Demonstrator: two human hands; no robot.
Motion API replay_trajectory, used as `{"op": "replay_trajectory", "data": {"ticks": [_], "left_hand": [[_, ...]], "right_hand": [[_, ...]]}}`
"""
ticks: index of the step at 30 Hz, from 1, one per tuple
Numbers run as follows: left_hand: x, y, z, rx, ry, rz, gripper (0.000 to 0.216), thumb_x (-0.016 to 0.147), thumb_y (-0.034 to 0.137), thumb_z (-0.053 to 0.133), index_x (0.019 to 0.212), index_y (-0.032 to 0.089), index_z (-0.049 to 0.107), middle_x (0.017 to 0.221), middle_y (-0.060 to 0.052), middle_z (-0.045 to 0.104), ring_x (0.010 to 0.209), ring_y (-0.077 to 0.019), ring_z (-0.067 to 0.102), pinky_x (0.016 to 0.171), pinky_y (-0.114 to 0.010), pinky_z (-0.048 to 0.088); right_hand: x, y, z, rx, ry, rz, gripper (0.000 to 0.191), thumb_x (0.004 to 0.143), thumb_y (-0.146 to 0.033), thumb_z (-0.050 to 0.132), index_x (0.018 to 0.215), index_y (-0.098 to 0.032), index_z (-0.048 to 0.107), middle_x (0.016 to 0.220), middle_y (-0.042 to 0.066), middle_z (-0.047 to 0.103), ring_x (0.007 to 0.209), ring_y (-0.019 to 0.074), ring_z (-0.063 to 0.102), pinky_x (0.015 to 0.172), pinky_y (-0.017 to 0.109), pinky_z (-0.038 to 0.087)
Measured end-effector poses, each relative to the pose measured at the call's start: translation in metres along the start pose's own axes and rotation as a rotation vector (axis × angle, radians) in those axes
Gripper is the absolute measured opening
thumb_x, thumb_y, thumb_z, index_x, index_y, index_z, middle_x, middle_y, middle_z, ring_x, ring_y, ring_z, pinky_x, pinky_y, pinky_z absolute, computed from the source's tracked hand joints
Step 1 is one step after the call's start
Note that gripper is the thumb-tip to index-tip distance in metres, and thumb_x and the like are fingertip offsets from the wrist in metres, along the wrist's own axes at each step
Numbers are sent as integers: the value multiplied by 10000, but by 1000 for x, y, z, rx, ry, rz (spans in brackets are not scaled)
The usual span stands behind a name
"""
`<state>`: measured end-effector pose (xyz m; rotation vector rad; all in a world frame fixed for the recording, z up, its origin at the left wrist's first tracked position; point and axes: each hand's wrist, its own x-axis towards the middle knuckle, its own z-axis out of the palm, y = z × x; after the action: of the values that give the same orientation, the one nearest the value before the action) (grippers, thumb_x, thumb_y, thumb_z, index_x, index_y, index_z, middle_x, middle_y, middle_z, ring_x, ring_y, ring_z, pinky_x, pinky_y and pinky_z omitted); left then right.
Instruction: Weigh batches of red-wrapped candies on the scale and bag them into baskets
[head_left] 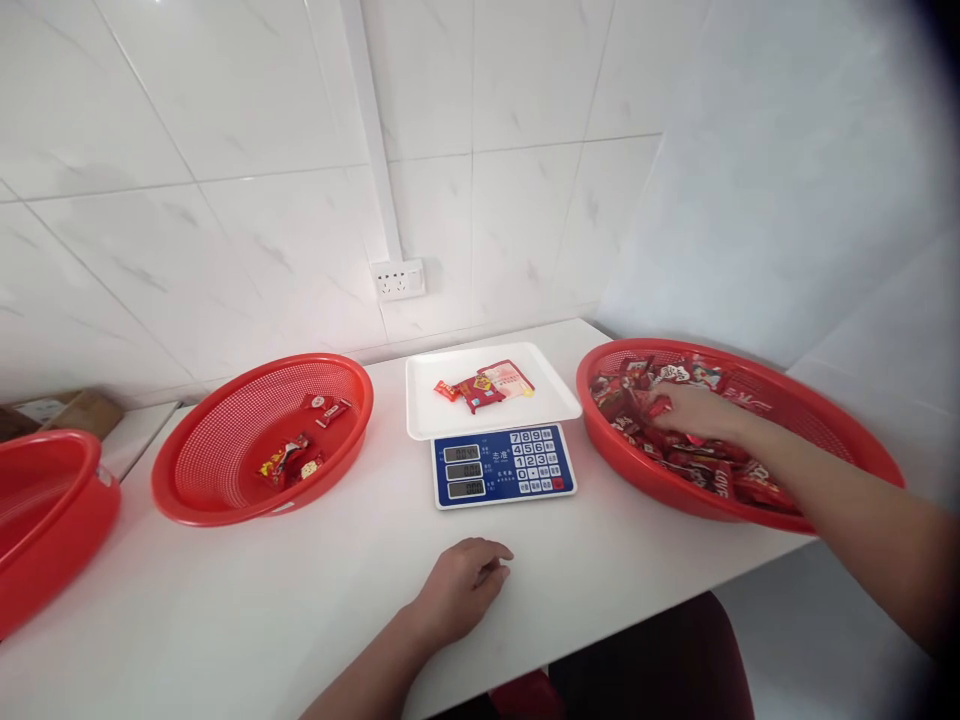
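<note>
My right hand [686,412] is down in the right red basket [832,430], its fingers bent in among many red-wrapped snack packets [709,475]. Red wrapping shows at the fingertips, but what they grip is partly hidden. My left hand [466,588] rests on the white table in front of the scale, loosely curled, thumb apart from the fingers, holding nothing. The blue-fronted digital scale [502,467] carries a white tray [431,385]. On that tray lie a small red candy [446,390], a dark red packet [480,391] and a pale pink packet [508,378].
Left of the scale stands a second red basket [217,440] with several wrapped pieces [292,460] in it. Another red basket [56,530] is cut off at the left edge, with a cardboard box [90,412] behind it. A wall socket [399,280] sits above the table.
</note>
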<state>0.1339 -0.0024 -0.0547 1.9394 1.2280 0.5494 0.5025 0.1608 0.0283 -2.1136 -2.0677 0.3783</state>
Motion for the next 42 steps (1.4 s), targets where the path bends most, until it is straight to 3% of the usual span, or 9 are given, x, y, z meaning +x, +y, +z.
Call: {"op": "replay_trajectory", "data": {"ticks": [5,8,13,18,22,25,28,33,42], "left_hand": [[-1,2,-1,-3,-13,-13,286,838,274,416,1039,235,616,939,-32,639,833,-164,579,709,-255,480],[-1,3,-1,-8,-11,-11,281,838,262,421,1039,239,616,948,-30,640,836,-164,581,719,-259,483],[-2,2,-1,-7,-5,4,283,838,260,422,1039,232,619,941,-35,645,836,-164,583,725,-259,488],[-2,2,-1,5,-1,12,277,836,254,425,1032,236,621,921,-33,647,817,-162,587,707,-253,487],[-2,3,-1,10,3,15,272,831,245,432,1022,234,626,928,-32,651,814,-162,593,735,-261,483],[-2,3,-1,9,0,17,273,832,250,434,1027,236,626,963,-34,652,828,-166,594,751,-267,481],[-2,2,-2,12,-1,23,275,833,249,435,1034,234,624,972,-37,653,842,-168,596,761,-269,480],[-3,1,-1,23,3,31,271,834,240,438,1031,230,624,967,-37,653,837,-166,599,780,-275,478],[-2,4,-4,43,-52,22,278,848,250,421,1064,235,596,1032,-25,644,919,-172,584,800,-281,485]], "right_hand": [[-8,-34,-32,23,156,166,337,633,-336,584,943,-224,515,866,96,638,757,283,591,620,342,415],[-14,-72,-40,210,189,90,335,650,-391,598,936,-230,530,867,52,636,738,232,588,611,302,422],[-6,-129,-22,379,45,-94,309,633,-334,634,905,-216,549,824,23,631,690,175,583,538,242,427],[15,-162,3,420,-124,-162,320,667,-315,622,967,-218,562,851,36,630,657,167,586,532,264,464],[31,-175,12,489,-34,-169,419,685,-331,625,1074,-194,554,1100,81,578,906,214,575,699,286,486],[38,-183,13,565,-43,-140,527,714,-334,601,1208,-195,480,1190,106,528,964,218,561,704,277,486],[42,-190,11,564,-58,-142,597,721,-310,587,1284,-210,417,1145,107,562,903,219,584,677,291,486],[39,-193,10,529,104,-205,512,741,-279,567,1238,-206,470,1154,85,565,931,225,585,765,316,467],[7,-178,7,642,199,-207,457,778,-236,527,1228,-226,449,976,48,638,763,177,634,661,307,518]]}}
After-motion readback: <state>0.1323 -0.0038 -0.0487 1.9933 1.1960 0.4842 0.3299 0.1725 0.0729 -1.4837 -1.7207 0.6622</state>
